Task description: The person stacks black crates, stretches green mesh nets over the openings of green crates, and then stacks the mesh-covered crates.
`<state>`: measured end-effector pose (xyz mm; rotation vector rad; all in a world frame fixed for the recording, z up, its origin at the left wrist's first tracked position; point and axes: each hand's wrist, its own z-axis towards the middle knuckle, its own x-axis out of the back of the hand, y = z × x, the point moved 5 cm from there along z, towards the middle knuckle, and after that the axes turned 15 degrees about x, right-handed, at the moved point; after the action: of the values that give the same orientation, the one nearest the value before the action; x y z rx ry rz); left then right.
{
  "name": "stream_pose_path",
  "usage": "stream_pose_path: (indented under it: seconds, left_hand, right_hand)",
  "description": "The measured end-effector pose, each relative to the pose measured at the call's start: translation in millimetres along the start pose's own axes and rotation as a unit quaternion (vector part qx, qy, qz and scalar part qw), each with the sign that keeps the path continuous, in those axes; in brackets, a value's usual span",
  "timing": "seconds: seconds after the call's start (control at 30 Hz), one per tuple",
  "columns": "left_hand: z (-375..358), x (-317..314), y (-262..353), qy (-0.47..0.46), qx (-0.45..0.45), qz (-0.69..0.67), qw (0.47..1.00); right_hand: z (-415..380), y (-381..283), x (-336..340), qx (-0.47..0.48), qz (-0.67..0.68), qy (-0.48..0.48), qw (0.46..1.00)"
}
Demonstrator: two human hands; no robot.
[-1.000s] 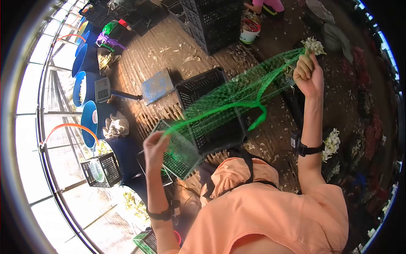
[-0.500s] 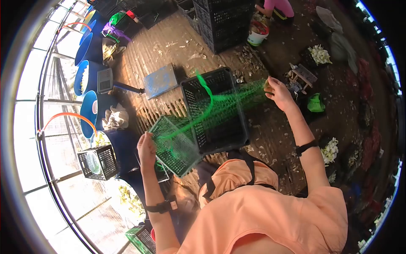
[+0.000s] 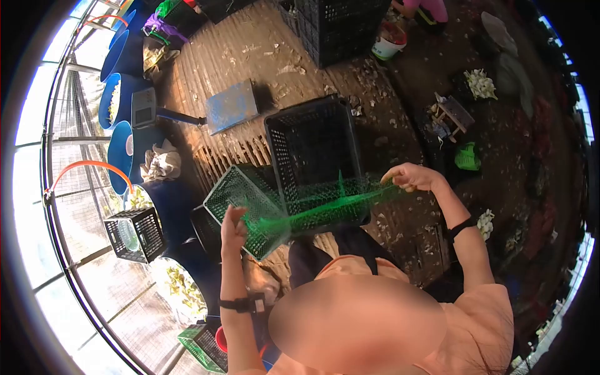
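A green mesh net bag (image 3: pixel 325 209) is stretched between my two hands, low over the near side of a black plastic crate (image 3: pixel 272 150). My left hand (image 3: pixel 233 232) is closed on its left end, above a pale green perforated basket (image 3: pixel 226 186). My right hand (image 3: pixel 411 177) pinches the other end just past the crate's right side. The net blurs a little near my left hand. Inside the dark crate, the bottom is hard to make out.
A blue platform scale (image 3: pixel 232 107) stands beyond the crate. Blue barrels (image 3: pixel 120 156) line the left wall. Stacked black crates (image 3: pixel 334 31) rise at the back, near another person (image 3: pixel 428 9) and a white bucket (image 3: pixel 389 42). A small wooden stool (image 3: pixel 453 114) stands right.
The net has come down and toward my body, and its loose strip no longer stands up over the crate. My right hand has lowered; my left hand has shifted slightly right and nearer me.
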<state>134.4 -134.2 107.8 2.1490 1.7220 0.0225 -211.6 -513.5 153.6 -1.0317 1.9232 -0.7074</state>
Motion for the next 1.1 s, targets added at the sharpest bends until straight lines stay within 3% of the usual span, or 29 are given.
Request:
stream_pose_path:
  seconds: [0.07, 0.1, 0.17, 0.2, 0.27, 0.37, 0.5, 0.57, 0.67, 0.73, 0.83, 0.9, 0.93, 0.97, 1.03, 1.1]
  left_hand:
    - [26, -14, 20, -0.040, 0.011, -0.041, 0.998]
    - [39, -22, 28, -0.067, 0.024, -0.058, 0.996]
    - [64, -36, 39, -0.077, 0.038, -0.096, 0.992]
    - [73, -46, 44, -0.103, 0.038, -0.119, 0.987]
    - [95, -61, 51, -0.170, 0.034, -0.148, 0.974]
    - [96, -107, 56, -0.159, 0.001, -0.119, 0.980]
    - [121, -128, 66, -0.228, -0.070, -0.081, 0.968]
    - [128, -140, 74, -0.274, -0.068, -0.079, 0.956]
    - [147, -154, 94, -0.261, -0.088, -0.015, 0.961]
    - [173, -153, 111, -0.188, -0.112, 0.060, 0.974]
    - [192, -173, 126, -0.183, -0.102, 0.081, 0.974]
    - [213, -170, 127, -0.152, -0.094, 0.102, 0.979]
    - [224, -160, 120, -0.163, -0.047, 0.101, 0.980]
    - [231, -148, 113, -0.173, -0.001, 0.100, 0.980]
    - [219, -121, 104, -0.133, 0.016, 0.137, 0.982]
    - [193, -103, 97, -0.121, 0.049, 0.087, 0.988]
  right_hand:
    - [25, -8, 20, 0.006, -0.147, 0.048, 0.988]
    - [40, -7, 42, 0.049, 0.019, 0.121, 0.991]
    - [60, -12, 80, 0.144, 0.265, 0.242, 0.922]
    - [72, -13, 88, 0.140, 0.266, 0.242, 0.922]
    - [90, -17, 107, 0.245, 0.393, 0.304, 0.833]
    - [118, -10, 115, 0.261, 0.444, 0.310, 0.799]
    - [143, 0, 122, 0.275, 0.451, 0.271, 0.805]
    - [156, -3, 117, 0.290, 0.458, 0.176, 0.822]
    - [172, -13, 124, 0.286, 0.450, 0.175, 0.828]
    - [186, -21, 131, 0.297, 0.442, 0.152, 0.833]
    - [211, -20, 147, 0.288, 0.455, 0.152, 0.829]
    - [223, 5, 173, 0.245, 0.474, 0.191, 0.824]
    - [221, 28, 188, 0.189, 0.463, 0.269, 0.823]
    - [213, 47, 199, 0.189, 0.463, 0.270, 0.823]
    - [174, 93, 214, 0.097, 0.416, 0.398, 0.812]
    - [135, 101, 201, 0.048, 0.328, 0.369, 0.869]
